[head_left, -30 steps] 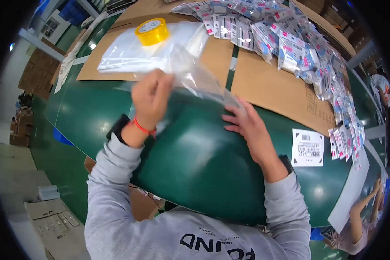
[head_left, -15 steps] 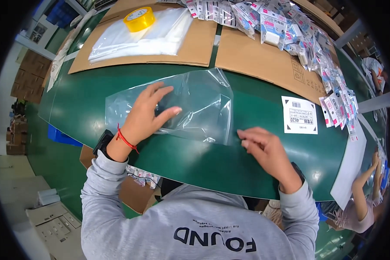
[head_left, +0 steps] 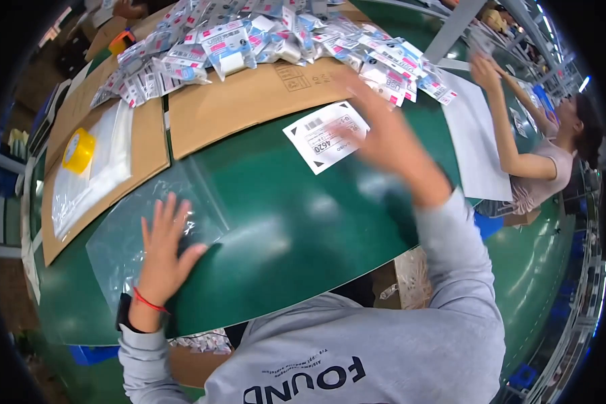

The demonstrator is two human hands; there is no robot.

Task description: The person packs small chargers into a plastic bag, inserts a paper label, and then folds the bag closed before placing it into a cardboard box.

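My left hand [head_left: 165, 249] lies flat with fingers spread on a clear plastic bag [head_left: 121, 236] that rests on the green table [head_left: 283, 202]. My right hand [head_left: 377, 131] is blurred in motion, stretched out over the table toward a white label sheet [head_left: 324, 135] and the edge of a pile of small packaged items [head_left: 269, 34]. Nothing shows in the right hand. The packets lie heaped on brown cardboard [head_left: 249, 101] at the back of the table.
A yellow tape roll [head_left: 79, 150] sits on a stack of clear bags [head_left: 91, 175] on cardboard at left. A large white sheet [head_left: 475, 141] lies at right, where another person [head_left: 539, 155] sits handling a packet.
The view has swung right. My right hand left the bag's edge and moved up toward the label and the packets. My left hand still presses the bag flat.
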